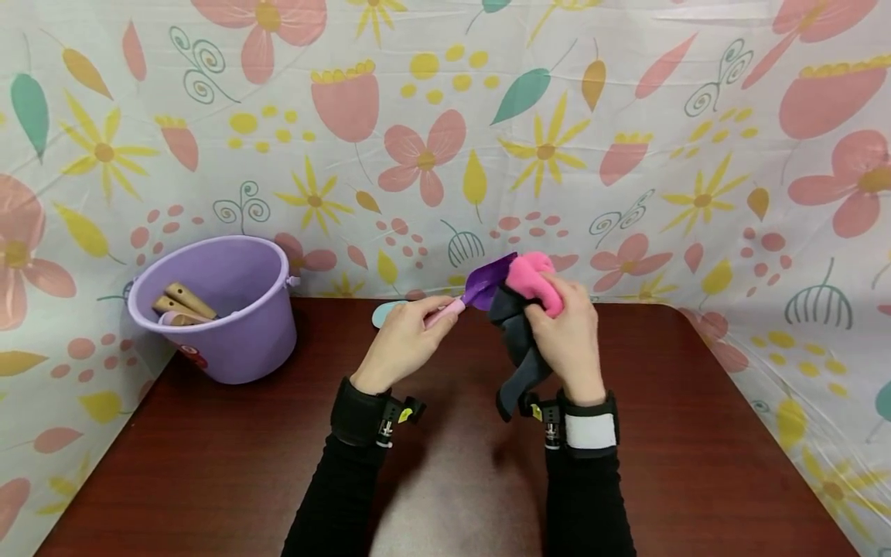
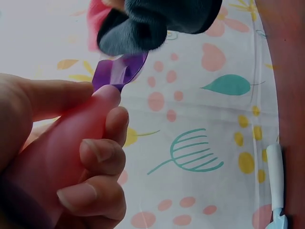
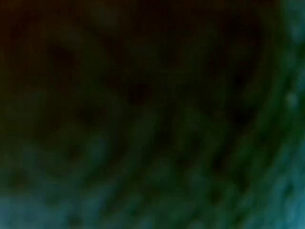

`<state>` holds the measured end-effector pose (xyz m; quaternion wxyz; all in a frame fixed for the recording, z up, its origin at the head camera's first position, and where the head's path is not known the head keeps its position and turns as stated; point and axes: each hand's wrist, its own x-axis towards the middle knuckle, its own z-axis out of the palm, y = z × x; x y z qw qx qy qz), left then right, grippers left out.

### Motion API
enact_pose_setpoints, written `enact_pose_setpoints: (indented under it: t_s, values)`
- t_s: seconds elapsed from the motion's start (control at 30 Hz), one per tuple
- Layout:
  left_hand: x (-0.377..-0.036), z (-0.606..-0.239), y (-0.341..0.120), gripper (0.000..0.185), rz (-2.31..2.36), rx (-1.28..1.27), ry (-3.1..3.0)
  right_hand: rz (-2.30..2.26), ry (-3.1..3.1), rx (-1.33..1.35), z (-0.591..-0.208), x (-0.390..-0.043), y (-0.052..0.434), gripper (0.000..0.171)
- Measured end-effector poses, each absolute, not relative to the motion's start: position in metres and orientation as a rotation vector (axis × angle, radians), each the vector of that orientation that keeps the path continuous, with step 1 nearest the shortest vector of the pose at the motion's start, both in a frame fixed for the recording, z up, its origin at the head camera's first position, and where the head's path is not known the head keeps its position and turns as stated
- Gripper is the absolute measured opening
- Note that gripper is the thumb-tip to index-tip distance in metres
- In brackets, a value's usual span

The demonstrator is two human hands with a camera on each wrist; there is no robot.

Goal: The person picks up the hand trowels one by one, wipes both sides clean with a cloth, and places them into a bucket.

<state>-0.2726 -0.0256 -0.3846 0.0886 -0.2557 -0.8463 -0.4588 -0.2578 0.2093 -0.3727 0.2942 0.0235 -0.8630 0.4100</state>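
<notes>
A: Take the purple bucket (image 1: pixel 230 309) as the landmark. What was in it, and where did it stand?

B: It stood at the far left of the dark red table (image 1: pixel 445 480), against the flowered cloth backdrop (image 1: pixel 626 116). Wooden handles (image 1: pixel 182 303) leaned inside it.

A: And to the right of the bucket?

B: The left hand (image 1: pixel 402 340) was raised above the table, well to the right of the bucket. Its fingers (image 2: pixel 102 157) were curled round the pink handle of a small purple scoop (image 1: pixel 480 288), thumb along the top; the left wrist view showed the fingers pressed together on the handle. The purple blade pointed right.

A: What did the blade meet?

B: A pink and grey cloth (image 1: pixel 525 309), bunched against the blade, touching it. The right hand (image 1: pixel 571 340), farther right again from the bucket, gripped that cloth with fingers folded over the pink part, and the grey part hung down toward its wrist.

A: Anything from the right wrist view?

B: Only a dark blur. Behind the hands, right of the bucket, a pale blue tool (image 1: pixel 383 312) lay on the table by the backdrop.
</notes>
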Motion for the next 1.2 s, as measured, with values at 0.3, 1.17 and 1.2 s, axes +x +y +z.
enact_pose_setpoints:
  t_s: [0.3,1.17,1.2]
  values:
    - [-0.272,-0.382,-0.028,0.027,-1.432,-0.834,-2.456,1.235,-2.052,-0.206,-0.377,-0.256,0.236,0.04]
    - [-0.264,-0.379,-0.008,0.027,-1.674,-1.147,-2.426,3.088,-0.658,0.696,-0.378,-0.262,0.223,0.033]
    - [-0.265,-0.379,-0.008,0.027,-1.676,-1.143,-2.436,3.094,-0.623,0.679,-0.377,-0.262,0.223,0.03]
